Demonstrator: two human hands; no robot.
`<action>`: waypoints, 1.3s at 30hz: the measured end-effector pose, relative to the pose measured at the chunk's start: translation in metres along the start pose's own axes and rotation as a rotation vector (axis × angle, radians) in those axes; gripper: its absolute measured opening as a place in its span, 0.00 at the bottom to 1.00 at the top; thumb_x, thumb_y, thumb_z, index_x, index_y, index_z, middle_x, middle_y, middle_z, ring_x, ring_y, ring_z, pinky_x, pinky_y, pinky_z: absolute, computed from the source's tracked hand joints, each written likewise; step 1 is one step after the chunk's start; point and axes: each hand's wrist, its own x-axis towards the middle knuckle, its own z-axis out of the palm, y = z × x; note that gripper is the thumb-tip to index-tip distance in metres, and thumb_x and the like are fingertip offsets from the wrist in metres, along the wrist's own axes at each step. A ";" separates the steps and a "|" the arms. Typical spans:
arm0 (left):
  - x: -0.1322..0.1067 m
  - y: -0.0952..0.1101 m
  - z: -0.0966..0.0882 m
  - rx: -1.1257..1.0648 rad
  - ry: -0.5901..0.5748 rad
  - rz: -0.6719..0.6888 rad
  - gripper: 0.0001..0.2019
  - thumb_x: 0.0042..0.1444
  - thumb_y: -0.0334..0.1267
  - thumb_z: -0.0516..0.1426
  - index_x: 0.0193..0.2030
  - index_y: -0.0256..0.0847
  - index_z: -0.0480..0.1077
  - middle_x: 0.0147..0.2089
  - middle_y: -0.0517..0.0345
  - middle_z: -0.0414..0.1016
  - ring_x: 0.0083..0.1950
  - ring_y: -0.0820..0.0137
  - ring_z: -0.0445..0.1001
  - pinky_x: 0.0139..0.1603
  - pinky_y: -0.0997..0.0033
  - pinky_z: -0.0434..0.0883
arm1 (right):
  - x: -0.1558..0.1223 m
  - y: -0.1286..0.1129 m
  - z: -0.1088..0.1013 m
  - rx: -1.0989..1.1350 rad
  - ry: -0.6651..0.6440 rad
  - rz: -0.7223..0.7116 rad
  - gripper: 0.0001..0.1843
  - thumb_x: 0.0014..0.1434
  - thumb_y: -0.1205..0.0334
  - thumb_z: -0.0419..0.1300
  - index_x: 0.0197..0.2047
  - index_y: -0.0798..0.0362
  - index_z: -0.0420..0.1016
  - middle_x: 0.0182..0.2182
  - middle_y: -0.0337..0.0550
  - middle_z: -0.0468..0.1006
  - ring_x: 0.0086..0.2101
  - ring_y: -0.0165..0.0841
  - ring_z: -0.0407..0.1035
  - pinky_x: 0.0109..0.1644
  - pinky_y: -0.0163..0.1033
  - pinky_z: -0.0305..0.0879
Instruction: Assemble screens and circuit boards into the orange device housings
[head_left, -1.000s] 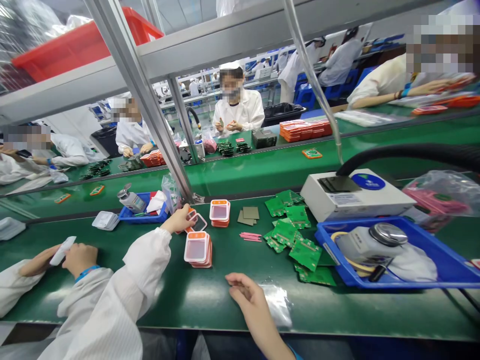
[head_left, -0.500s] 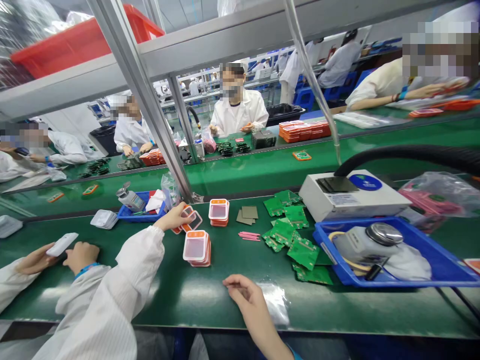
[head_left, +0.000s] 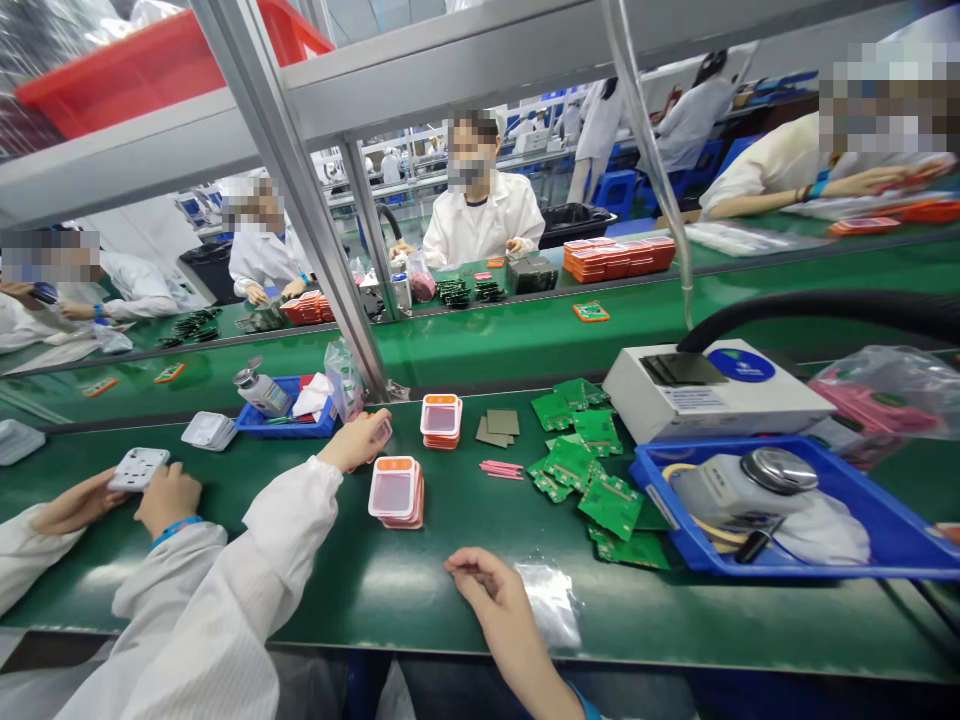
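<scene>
My left hand [head_left: 358,441], in a white sleeve, is closed on a small orange-rimmed frame [head_left: 383,430] with a tinted window, mostly hidden by the fingers. Just in front of it stands a stack of orange-and-white frames [head_left: 395,494]. A second, smaller stack of these frames [head_left: 441,420] is to its right. Near the table's front edge rests my right hand [head_left: 491,590], palm sideways, fingers loosely curled and thumb slightly apart. No object shows in it. Beside its wrist lies a clear plastic bag [head_left: 551,605].
Grey square sheets [head_left: 497,428], pink strips [head_left: 501,469] and green circuit boards [head_left: 589,465] lie to the right. Beyond them are a blue tray [head_left: 750,570] and a white box [head_left: 705,408]. At left, a co-worker's hands [head_left: 169,497] hold a white casing [head_left: 139,468].
In my left hand, the orange frames that showed clearly are now mostly covered by the fingers. My right hand has stayed put. The co-worker has turned the white casing.
</scene>
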 end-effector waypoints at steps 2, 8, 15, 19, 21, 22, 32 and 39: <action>-0.001 -0.003 -0.003 -0.073 0.030 0.051 0.14 0.45 0.34 0.58 0.42 0.44 0.69 0.33 0.59 0.70 0.33 0.65 0.74 0.41 0.63 0.71 | 0.000 0.002 -0.001 -0.002 0.003 -0.003 0.12 0.46 0.54 0.60 0.29 0.54 0.78 0.30 0.49 0.79 0.34 0.42 0.73 0.41 0.43 0.66; -0.016 -0.010 0.022 -0.391 0.355 0.157 0.19 0.55 0.40 0.53 0.54 0.45 0.60 0.49 0.53 0.72 0.46 0.66 0.75 0.47 0.61 0.74 | -0.002 0.005 -0.003 -0.009 -0.009 -0.018 0.12 0.47 0.53 0.61 0.30 0.53 0.78 0.30 0.49 0.79 0.35 0.43 0.73 0.42 0.44 0.67; -0.030 -0.023 0.070 -0.610 0.585 0.198 0.18 0.54 0.41 0.59 0.50 0.46 0.62 0.59 0.48 0.66 0.58 0.60 0.70 0.54 0.55 0.72 | -0.001 0.008 -0.002 -0.062 -0.010 -0.055 0.12 0.50 0.55 0.59 0.31 0.54 0.77 0.31 0.49 0.79 0.35 0.42 0.74 0.42 0.43 0.69; -0.030 -0.024 0.071 -0.658 0.605 0.193 0.19 0.53 0.42 0.60 0.51 0.46 0.63 0.58 0.49 0.66 0.59 0.60 0.69 0.56 0.53 0.71 | -0.003 0.011 0.006 -0.241 0.032 -0.208 0.12 0.54 0.62 0.54 0.39 0.53 0.75 0.38 0.50 0.78 0.41 0.41 0.73 0.48 0.47 0.70; -0.030 -0.023 0.071 -0.674 0.620 0.180 0.19 0.53 0.41 0.60 0.51 0.46 0.63 0.58 0.49 0.66 0.59 0.60 0.68 0.57 0.53 0.70 | -0.004 0.011 0.014 -0.401 0.073 -0.381 0.16 0.56 0.67 0.52 0.46 0.51 0.73 0.46 0.51 0.75 0.48 0.41 0.70 0.53 0.49 0.68; -0.030 -0.022 0.071 -0.682 0.630 0.172 0.18 0.53 0.41 0.60 0.51 0.46 0.63 0.58 0.49 0.65 0.59 0.60 0.68 0.58 0.53 0.69 | -0.004 0.011 0.019 -0.487 0.094 -0.476 0.18 0.57 0.69 0.51 0.50 0.51 0.71 0.50 0.52 0.72 0.52 0.41 0.68 0.55 0.50 0.67; -0.040 -0.017 0.066 -0.786 0.746 0.066 0.19 0.54 0.42 0.59 0.51 0.47 0.60 0.59 0.52 0.62 0.60 0.63 0.65 0.64 0.51 0.62 | 0.038 0.020 0.068 -0.979 0.089 -0.748 0.36 0.54 0.78 0.58 0.64 0.44 0.57 0.68 0.57 0.37 0.62 0.56 0.52 0.56 0.58 0.64; -0.045 -0.018 0.063 -0.820 0.779 0.015 0.19 0.53 0.41 0.58 0.51 0.47 0.59 0.59 0.52 0.63 0.59 0.64 0.67 0.63 0.55 0.63 | 0.051 0.031 0.067 -1.045 0.056 -0.799 0.29 0.59 0.74 0.56 0.63 0.48 0.61 0.57 0.61 0.65 0.54 0.50 0.66 0.52 0.55 0.69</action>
